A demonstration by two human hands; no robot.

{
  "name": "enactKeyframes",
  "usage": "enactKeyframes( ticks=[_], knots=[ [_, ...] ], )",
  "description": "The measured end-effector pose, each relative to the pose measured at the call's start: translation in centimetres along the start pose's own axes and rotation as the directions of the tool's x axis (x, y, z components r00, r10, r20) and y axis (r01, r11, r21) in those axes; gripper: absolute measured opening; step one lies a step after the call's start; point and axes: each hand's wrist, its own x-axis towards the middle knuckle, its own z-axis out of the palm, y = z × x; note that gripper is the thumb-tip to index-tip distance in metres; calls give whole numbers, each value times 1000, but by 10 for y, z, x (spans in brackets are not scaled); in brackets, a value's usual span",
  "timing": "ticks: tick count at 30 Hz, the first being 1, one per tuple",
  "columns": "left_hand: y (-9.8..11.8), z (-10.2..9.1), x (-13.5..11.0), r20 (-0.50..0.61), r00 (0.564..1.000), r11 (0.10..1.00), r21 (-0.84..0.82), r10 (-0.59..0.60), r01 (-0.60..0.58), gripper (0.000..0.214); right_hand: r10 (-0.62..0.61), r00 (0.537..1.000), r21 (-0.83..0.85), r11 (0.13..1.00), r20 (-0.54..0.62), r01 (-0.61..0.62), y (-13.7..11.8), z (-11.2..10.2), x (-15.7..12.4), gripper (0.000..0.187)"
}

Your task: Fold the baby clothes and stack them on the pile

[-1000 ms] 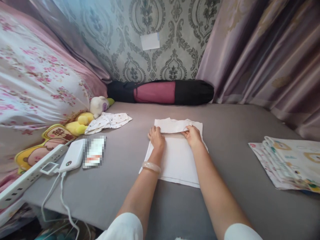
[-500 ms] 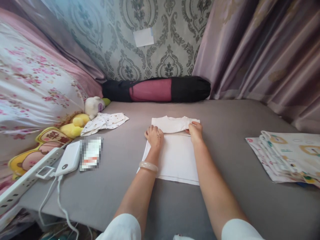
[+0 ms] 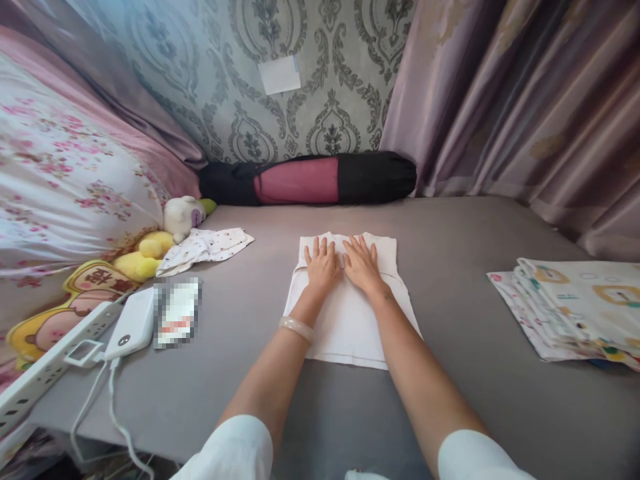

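Observation:
A small white shirt (image 3: 350, 333) lies on the grey bed surface in front of me, its upper part folded over into a band at the far end. My left hand (image 3: 323, 263) rests palm down on the left of that folded band, fingers spread. Beside it, my right hand (image 3: 363, 263) is laid flat on the band too, its fingers apart and pointing away from me. The two thumbs nearly meet. A pale bangle (image 3: 297, 329) circles my left wrist.
At right lies a stack of folded printed cloths (image 3: 565, 307). A spotted cloth (image 3: 205, 248), plush toys (image 3: 183, 217), a white power bank (image 3: 131, 323) and a power strip (image 3: 55, 357) are at left. A black and pink roll bag (image 3: 300, 180) lies along the wall.
Both hands have let go of the shirt's folded edge and moved inward. They now lie flat on the fold, which sits smoother against the shirt. The view has shifted slightly.

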Motion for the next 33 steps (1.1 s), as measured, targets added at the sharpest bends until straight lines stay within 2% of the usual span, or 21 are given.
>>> enactKeyframes(
  ticks=[3,7,11,15,19,21,25,33],
  knots=[
    [-4,4,10,88,995,999,11,40,-41,49,6,994,-51,999,107,-1,-4,7,-3,50],
    [-15,11,16,186,982,999,31,38,-45,51,50,981,-94,995,188,-33,-3,9,-5,53],
    [-20,14,17,222,974,999,36,31,-40,52,62,980,-128,991,190,-38,-2,10,-5,53],
    [-24,9,24,267,963,999,16,43,-49,54,58,982,-129,991,180,-35,-2,11,-4,53],
    [-38,4,34,145,989,997,75,-2,-8,60,59,981,-137,990,186,-34,-3,11,-5,54],
    [-49,4,37,126,992,995,94,-24,12,62,64,980,-139,990,187,-39,-3,11,-5,53],
    [-64,7,40,235,970,995,94,-66,45,69,61,981,-112,993,183,-41,-2,11,-5,54],
    [-71,-1,42,307,952,995,102,-12,-20,69,77,972,-156,987,222,-43,-4,8,-5,55]
  ],
)
